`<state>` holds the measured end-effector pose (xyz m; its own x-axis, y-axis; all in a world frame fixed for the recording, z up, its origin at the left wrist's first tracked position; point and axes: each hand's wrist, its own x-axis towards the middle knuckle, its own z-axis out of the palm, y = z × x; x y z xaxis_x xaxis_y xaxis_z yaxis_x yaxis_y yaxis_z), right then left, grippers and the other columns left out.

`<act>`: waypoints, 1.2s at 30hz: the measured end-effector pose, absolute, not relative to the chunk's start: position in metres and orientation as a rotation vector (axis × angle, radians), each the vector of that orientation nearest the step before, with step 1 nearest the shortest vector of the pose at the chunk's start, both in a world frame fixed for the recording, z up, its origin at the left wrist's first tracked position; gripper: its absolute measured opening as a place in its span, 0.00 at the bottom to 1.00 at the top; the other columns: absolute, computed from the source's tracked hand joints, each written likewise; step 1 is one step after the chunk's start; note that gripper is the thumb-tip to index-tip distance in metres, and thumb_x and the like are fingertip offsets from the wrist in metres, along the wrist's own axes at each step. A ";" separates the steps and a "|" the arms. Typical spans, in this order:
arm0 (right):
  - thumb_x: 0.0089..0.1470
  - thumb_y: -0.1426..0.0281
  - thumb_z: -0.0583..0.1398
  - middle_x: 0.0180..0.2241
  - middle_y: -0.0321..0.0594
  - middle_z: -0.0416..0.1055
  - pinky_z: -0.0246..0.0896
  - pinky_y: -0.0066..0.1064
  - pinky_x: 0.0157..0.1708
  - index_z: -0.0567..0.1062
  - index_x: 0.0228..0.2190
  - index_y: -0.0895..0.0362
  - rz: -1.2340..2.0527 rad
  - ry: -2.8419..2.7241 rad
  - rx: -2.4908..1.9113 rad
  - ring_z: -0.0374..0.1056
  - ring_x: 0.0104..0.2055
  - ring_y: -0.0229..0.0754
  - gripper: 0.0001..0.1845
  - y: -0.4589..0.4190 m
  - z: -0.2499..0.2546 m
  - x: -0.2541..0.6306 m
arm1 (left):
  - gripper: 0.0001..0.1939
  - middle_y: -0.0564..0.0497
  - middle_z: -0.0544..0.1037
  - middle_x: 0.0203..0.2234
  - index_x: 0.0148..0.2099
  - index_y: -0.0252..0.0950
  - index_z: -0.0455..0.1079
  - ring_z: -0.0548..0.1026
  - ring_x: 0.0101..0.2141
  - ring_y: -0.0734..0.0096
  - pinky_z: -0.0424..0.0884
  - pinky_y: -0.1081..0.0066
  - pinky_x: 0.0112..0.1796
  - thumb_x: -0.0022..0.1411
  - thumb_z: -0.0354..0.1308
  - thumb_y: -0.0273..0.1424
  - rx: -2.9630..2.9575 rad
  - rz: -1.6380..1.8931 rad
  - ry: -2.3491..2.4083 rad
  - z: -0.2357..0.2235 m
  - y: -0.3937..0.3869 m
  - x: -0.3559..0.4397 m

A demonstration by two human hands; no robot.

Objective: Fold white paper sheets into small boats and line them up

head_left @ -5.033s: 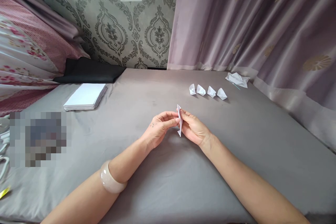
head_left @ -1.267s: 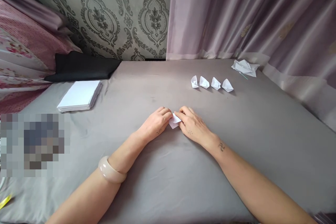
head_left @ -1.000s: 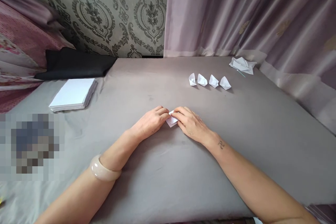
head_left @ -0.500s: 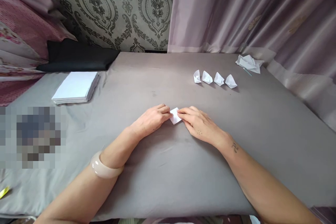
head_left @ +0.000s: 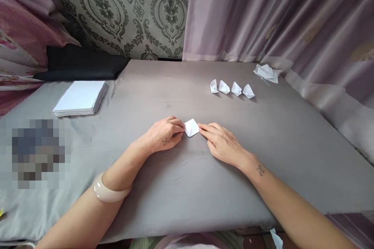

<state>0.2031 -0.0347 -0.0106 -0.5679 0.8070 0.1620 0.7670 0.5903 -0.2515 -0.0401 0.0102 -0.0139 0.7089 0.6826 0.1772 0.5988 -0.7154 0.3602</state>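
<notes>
A small white folded paper (head_left: 191, 128), roughly diamond-shaped with a crease showing, lies flat on the grey cloth between my hands. Its left corner is pinched by my left hand (head_left: 167, 134), whose fingers are curled. On the opposite corner, the fingers of my right hand (head_left: 223, 142) are held together and press the tips down; the right thumb is tucked low, partly hidden. Farther back, several small folded paper pieces (head_left: 236, 89) stand in a row, each with raised pointed sides.
A stack of white paper (head_left: 79, 98) sits at the left, before a folded black cloth (head_left: 84, 62). Crumpled white papers (head_left: 267, 72) lie at the back right beside a thin bluish strip (head_left: 265, 81). Curtains (head_left: 248, 11) border the grey-covered table (head_left: 146, 89). A blurred patch covers the left.
My hands have drawn apart toward the paper's two side corners, so more of it shows. The right fingertips have slid off its middle. The whole view has shifted slightly.
</notes>
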 end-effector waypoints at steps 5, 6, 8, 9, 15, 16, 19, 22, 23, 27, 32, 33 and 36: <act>0.54 0.82 0.51 0.43 0.44 0.72 0.62 0.35 0.41 0.74 0.39 0.57 0.142 -2.450 -1.302 0.64 0.44 0.45 0.16 -0.032 -0.012 0.180 | 0.09 0.49 0.78 0.37 0.41 0.39 0.74 0.72 0.39 0.66 0.69 0.68 0.40 0.66 0.52 0.33 2.662 0.540 1.015 -0.024 0.015 -0.035; 0.54 0.81 0.51 0.42 0.44 0.72 0.62 0.35 0.40 0.73 0.40 0.57 0.156 -2.447 -1.289 0.64 0.43 0.45 0.16 -0.031 -0.013 0.176 | 0.10 0.49 0.78 0.37 0.41 0.38 0.74 0.72 0.39 0.66 0.69 0.68 0.40 0.66 0.52 0.33 2.669 0.553 1.006 -0.026 0.016 -0.035; 0.54 0.81 0.52 0.40 0.43 0.72 0.62 0.34 0.38 0.72 0.42 0.56 0.205 -2.440 -1.275 0.64 0.42 0.44 0.16 -0.030 -0.015 0.171 | 0.11 0.48 0.77 0.36 0.42 0.38 0.73 0.72 0.39 0.67 0.69 0.68 0.41 0.68 0.50 0.34 2.693 0.561 0.977 -0.027 0.017 -0.035; 0.53 0.80 0.53 0.40 0.43 0.72 0.62 0.33 0.38 0.72 0.42 0.56 0.234 -2.424 -1.276 0.64 0.41 0.44 0.16 -0.029 -0.016 0.170 | 0.12 0.48 0.77 0.36 0.42 0.37 0.73 0.72 0.39 0.67 0.69 0.68 0.41 0.68 0.48 0.33 2.707 0.562 0.965 -0.027 0.017 -0.035; 0.58 0.74 0.56 0.41 0.41 0.74 0.62 0.33 0.39 0.72 0.43 0.54 0.284 -2.326 -1.288 0.65 0.40 0.43 0.11 -0.029 -0.022 0.172 | 0.17 0.46 0.77 0.36 0.42 0.36 0.72 0.72 0.39 0.67 0.69 0.68 0.41 0.71 0.42 0.34 2.740 0.581 0.951 -0.025 0.016 -0.035; 0.59 0.73 0.55 0.41 0.41 0.74 0.62 0.33 0.40 0.73 0.42 0.54 0.262 -2.318 -1.291 0.65 0.39 0.43 0.10 -0.029 -0.024 0.172 | 0.17 0.46 0.77 0.36 0.42 0.36 0.72 0.72 0.39 0.67 0.69 0.68 0.41 0.71 0.42 0.34 2.742 0.590 0.947 -0.025 0.016 -0.034; 0.62 0.73 0.51 0.44 0.42 0.74 0.63 0.34 0.42 0.74 0.42 0.55 0.183 -2.296 -1.302 0.65 0.40 0.43 0.12 -0.029 -0.029 0.170 | 0.16 0.46 0.77 0.36 0.42 0.36 0.72 0.72 0.39 0.67 0.69 0.68 0.41 0.70 0.44 0.34 2.730 0.632 0.945 -0.028 0.016 -0.034; 0.62 0.74 0.51 0.45 0.43 0.73 0.64 0.35 0.44 0.75 0.40 0.56 0.171 -2.290 -1.316 0.66 0.42 0.44 0.13 -0.028 -0.031 0.168 | 0.13 0.47 0.77 0.38 0.41 0.36 0.73 0.72 0.38 0.66 0.70 0.67 0.40 0.69 0.47 0.34 2.673 0.668 0.995 -0.032 0.016 -0.034; 0.62 0.74 0.51 0.45 0.43 0.73 0.65 0.35 0.44 0.75 0.40 0.56 0.189 -2.283 -1.326 0.66 0.43 0.44 0.13 -0.028 -0.032 0.168 | 0.13 0.47 0.77 0.38 0.40 0.36 0.73 0.72 0.38 0.66 0.70 0.67 0.40 0.69 0.48 0.34 2.646 0.668 1.022 -0.034 0.016 -0.033; 0.61 0.74 0.52 0.46 0.43 0.72 0.66 0.36 0.45 0.76 0.39 0.56 0.285 -2.184 -1.386 0.66 0.45 0.45 0.13 -0.025 -0.033 0.168 | 0.12 0.47 0.76 0.39 0.39 0.37 0.74 0.72 0.40 0.65 0.70 0.67 0.39 0.67 0.49 0.32 2.445 0.666 1.167 -0.037 0.016 -0.031; 0.60 0.73 0.54 0.47 0.45 0.71 0.64 0.38 0.49 0.77 0.33 0.56 0.398 -2.004 -1.521 0.66 0.49 0.47 0.11 -0.018 -0.033 0.166 | 0.10 0.47 0.74 0.39 0.36 0.38 0.73 0.72 0.41 0.64 0.69 0.67 0.40 0.65 0.52 0.33 2.182 0.665 1.325 -0.035 0.017 -0.026; 0.59 0.73 0.54 0.47 0.46 0.71 0.64 0.38 0.49 0.77 0.31 0.57 0.429 -1.971 -1.547 0.66 0.49 0.46 0.11 -0.017 -0.032 0.165 | 0.10 0.47 0.74 0.39 0.36 0.37 0.73 0.72 0.41 0.64 0.69 0.67 0.39 0.65 0.52 0.34 2.157 0.668 1.340 -0.034 0.017 -0.025; 0.59 0.72 0.54 0.47 0.47 0.70 0.63 0.37 0.49 0.77 0.29 0.57 0.514 -1.884 -1.601 0.68 0.48 0.45 0.12 -0.014 -0.030 0.163 | 0.10 0.47 0.73 0.37 0.35 0.37 0.72 0.72 0.38 0.65 0.69 0.67 0.38 0.65 0.52 0.34 2.112 0.680 1.368 -0.033 0.017 -0.022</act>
<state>0.1633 -0.0142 -0.0296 -0.0863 0.9767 0.1967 0.7414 0.1948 -0.6422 -0.0222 0.0169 -0.0331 0.3611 0.9240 0.1256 0.6583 -0.3480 0.6675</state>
